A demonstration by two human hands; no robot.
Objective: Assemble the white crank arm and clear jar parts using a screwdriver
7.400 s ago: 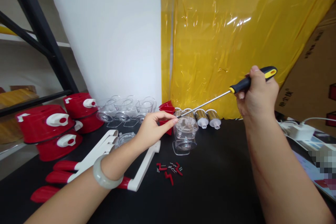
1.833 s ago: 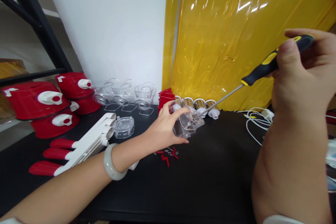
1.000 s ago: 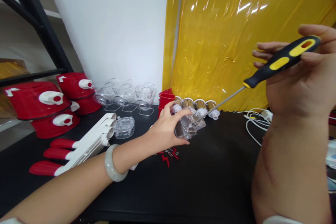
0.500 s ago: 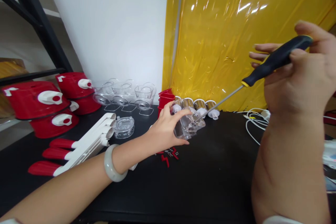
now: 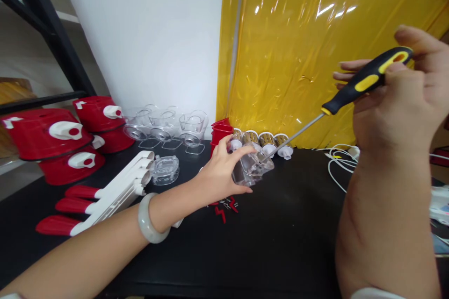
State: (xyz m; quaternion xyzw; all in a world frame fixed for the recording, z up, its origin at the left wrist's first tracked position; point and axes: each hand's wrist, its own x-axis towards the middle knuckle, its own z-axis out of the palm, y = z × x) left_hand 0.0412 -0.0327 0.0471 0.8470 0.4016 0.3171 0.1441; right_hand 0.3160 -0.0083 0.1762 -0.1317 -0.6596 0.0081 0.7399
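My left hand (image 5: 217, 175) grips a clear plastic housing (image 5: 253, 168) and holds it tilted on the black table (image 5: 280, 238). A pale bangle sits on that wrist. My right hand (image 5: 396, 103) is raised at the right and closed on the black-and-yellow handle of a long screwdriver (image 5: 365, 83). Its steel shaft slants down to the left, and the tip reaches into the clear housing. Small red clips and screws (image 5: 224, 208) lie on the table just below my left hand.
Red domed bases with white knobs (image 5: 52, 138) are stacked at the left. White-and-red handles (image 5: 101, 191) lie in front of them. Clear cups (image 5: 168, 126), a red stack (image 5: 220, 133) and gold drum cylinders (image 5: 266, 140) line the back. White cables (image 5: 342, 163) trail at right.
Over the last second the screwdriver handle has turned in my right hand's fingers, showing different faces. My left hand and the clear housing have stayed put. Several seconds ago the housing stood upright.
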